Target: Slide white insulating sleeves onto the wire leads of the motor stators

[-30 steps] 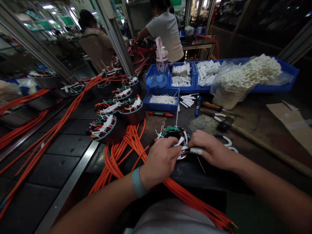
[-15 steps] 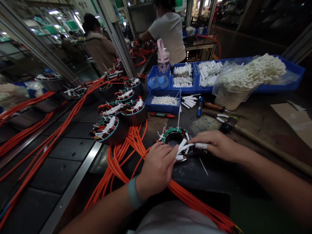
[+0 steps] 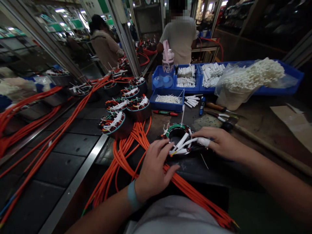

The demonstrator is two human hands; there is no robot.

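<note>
Orange cables (image 3: 195,196) run nearer you than the wound ring (image 3: 173,129); left of it, your left hand (image 3: 153,164) spreads its fingers wide; right, your right hand (image 3: 218,140) meets a white sleeve (image 3: 189,141) over the ring, grip unclear! Probably light, pliable: pinch it mid-length.

In front of you, a round wound core (image 3: 173,129) rests on the dark bench (image 3: 192,172), its open centre facing up and green showing along its far rim. White sleeves (image 3: 180,142) cross its near side: one thick and straight, slanting over the opening, another curving rightward. Yellow shows at their left end.
</note>
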